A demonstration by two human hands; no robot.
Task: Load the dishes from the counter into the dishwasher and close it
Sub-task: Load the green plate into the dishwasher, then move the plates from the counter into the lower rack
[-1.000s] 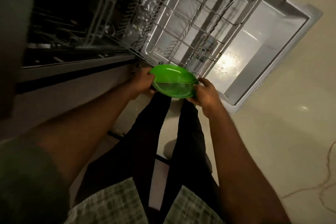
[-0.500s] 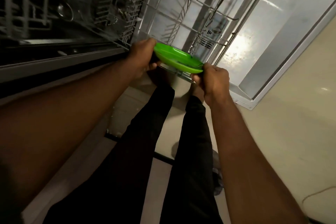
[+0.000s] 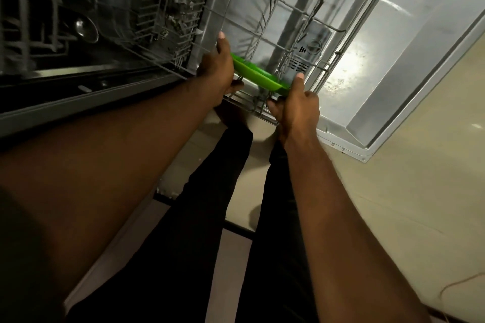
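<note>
1. Dishes are going into the dishwasher, and right now it is the turn of one green plate [image 3: 258, 76]. It is not set down yet, so I think this step is only half done.
2. Nearest to us are the person's two legs in black trousers [image 3: 210, 217], standing on the pale floor [image 3: 406, 204].
3. Next come the two hands. The left hand [image 3: 217, 71] holds the left edge of the green plate, with its thumb up on top. The right hand [image 3: 296, 102] holds the right edge, fingers curled under and thumb on the rim. Each grip is closed snugly on the plate.
4. The plate is almost flat and sits just over the near edge of the pulled-out lower rack [image 3: 275, 34]. I cannot tell if it touches the wires yet.
5. Farther off, the open door [image 3: 393, 60] lies flat under the rack, shiny and bright.
6. Deep in the dark tub on the left, a round metal thing like a ladle [image 3: 84, 29] sits in another rack.
7. Left to do, as I judge it: stand the plate between the wires, let go, bring any other dishes, push the rack in and shut the door. The desk is out of view, so I cannot say how many dishes wait.
</note>
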